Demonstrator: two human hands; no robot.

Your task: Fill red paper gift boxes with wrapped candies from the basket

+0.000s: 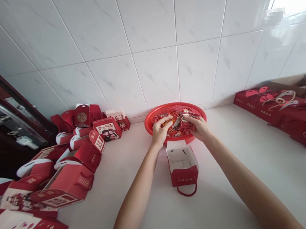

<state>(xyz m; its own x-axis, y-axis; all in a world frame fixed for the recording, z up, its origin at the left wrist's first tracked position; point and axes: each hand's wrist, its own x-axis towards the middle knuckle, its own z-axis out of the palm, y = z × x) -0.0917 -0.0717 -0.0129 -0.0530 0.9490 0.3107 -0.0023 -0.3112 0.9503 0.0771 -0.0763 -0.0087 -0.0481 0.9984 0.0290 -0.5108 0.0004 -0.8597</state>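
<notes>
Wrapped sweets [178, 130] lie in the basket [191, 106] beneath the fingers of the left hand [159, 131] and right hand [200, 126], whose closure cannot be determined; sweets judged light, slippery-skinned, best pinched around the middle.

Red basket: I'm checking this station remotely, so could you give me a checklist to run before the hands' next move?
1. Red basket stocked: ok, wrapped pieces lie in it.
2. Left hand and right hand in position: ok, both at the pieces.
3. Firm grip on any piece: cannot tell from this view.
4. Small box open: ok, its white inside shows.
5. Cord handle out of the opening: ok, on the near side.
</notes>
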